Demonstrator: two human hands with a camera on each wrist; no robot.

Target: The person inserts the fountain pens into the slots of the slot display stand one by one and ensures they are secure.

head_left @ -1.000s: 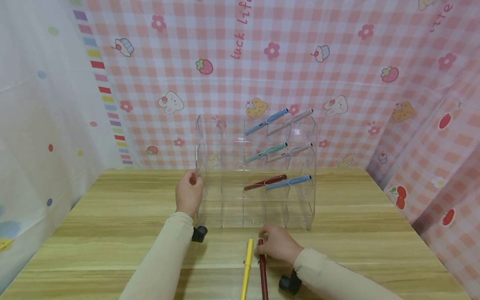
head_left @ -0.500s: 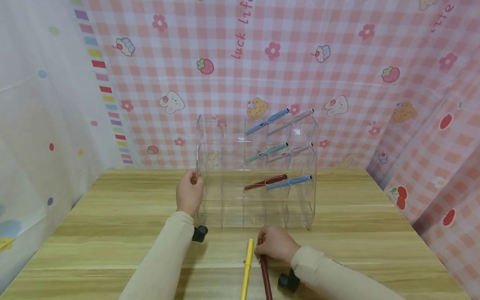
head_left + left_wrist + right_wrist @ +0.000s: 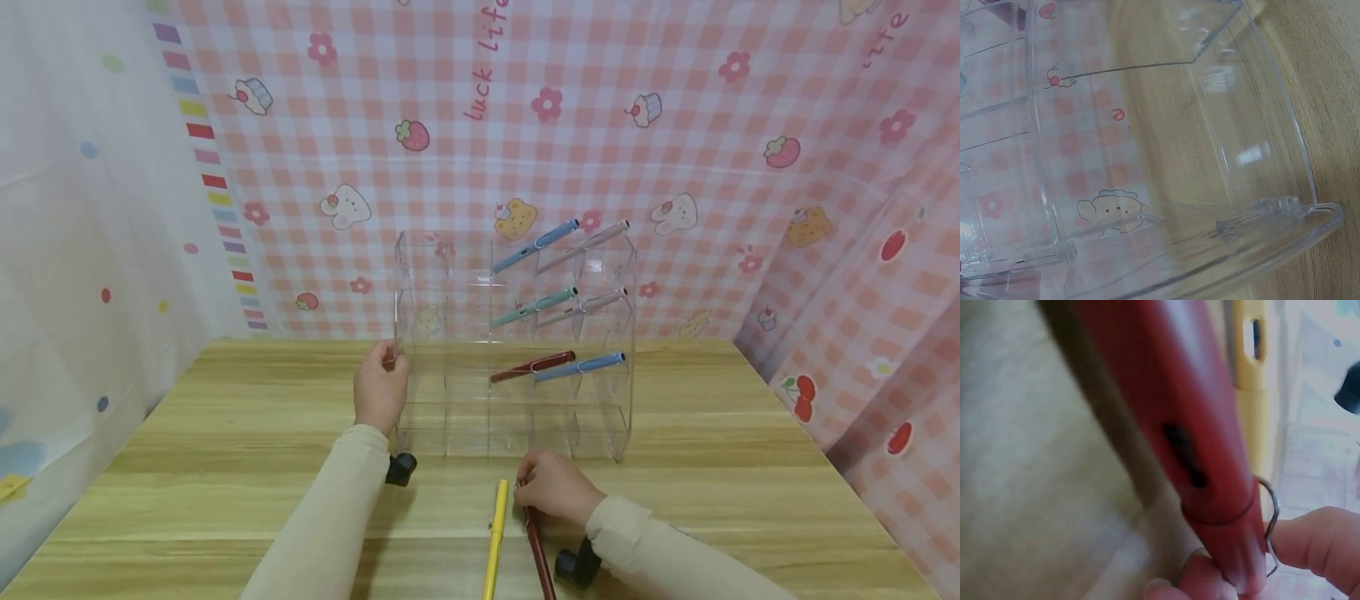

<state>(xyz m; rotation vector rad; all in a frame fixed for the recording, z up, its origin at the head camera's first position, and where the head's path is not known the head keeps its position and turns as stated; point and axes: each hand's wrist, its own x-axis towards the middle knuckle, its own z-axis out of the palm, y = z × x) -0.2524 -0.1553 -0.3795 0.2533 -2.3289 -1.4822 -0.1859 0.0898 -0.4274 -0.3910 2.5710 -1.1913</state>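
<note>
A clear acrylic pen rack point(image 3: 512, 400) stands upright on the table, several pens lying slanted in its middle and right compartments. At its left side panel, my left hand point(image 3: 380, 387) grips the edge; the left wrist view shows the rack's clear walls point(image 3: 1185, 144) but no fingers. Low in front of the rack, my right hand point(image 3: 558, 487) pinches a dark red pen point(image 3: 538, 550) near its clip end. Close up in the right wrist view, finger and thumb sit on either side of the red pen's point(image 3: 1179, 394) capped end. Left of it lies a yellow pen point(image 3: 496, 537).
In the rack are a blue pen point(image 3: 536, 246), a teal pen point(image 3: 534, 307), a red pen point(image 3: 532, 367) and a lower blue pen point(image 3: 581, 367), plus pale pinkish ones. A patterned cloth point(image 3: 465, 183) hangs behind the wooden table point(image 3: 262, 467).
The red pen's near end has swung to the right, away from the yellow pen, and my right hand has shifted slightly right with it. My left hand stays at the rack.
</note>
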